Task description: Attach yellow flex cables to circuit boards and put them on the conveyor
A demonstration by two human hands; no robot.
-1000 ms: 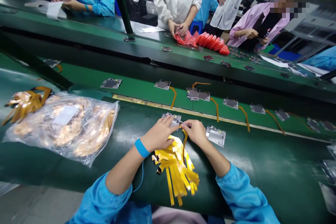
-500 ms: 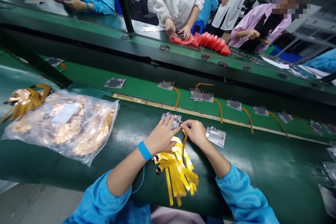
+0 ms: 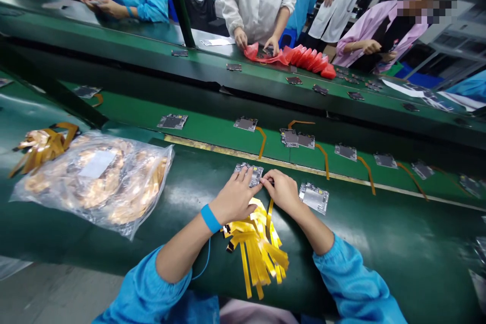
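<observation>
My left hand (image 3: 236,196), with a blue wrist strap (image 3: 210,218), lies with fingers stretched across a circuit board (image 3: 245,168) on the green bench. At the board's right edge my right hand (image 3: 281,190) is pinched, fingertips touching the board. A dark bit shows between those fingers, but its kind is hidden. A yellow flex cable (image 3: 270,215) runs down from beneath the right hand. Below both hands lies a bundle of yellow flex cables (image 3: 258,258). Just right of my right hand rests another circuit board (image 3: 314,198).
A clear plastic bag (image 3: 114,217) of coiled flex cables lies left, beside a loose cable bunch (image 3: 45,144). Boards, some with cables attached, line the green conveyor (image 3: 212,134). Across it, people work near red bags (image 3: 304,58). A dark post (image 3: 49,81) slants at left.
My right fingers have closed in at the board's edge, and the slim grey tool seen between them is now mostly hidden. Boards on the near conveyor have shifted right, those on the far one slightly left.
</observation>
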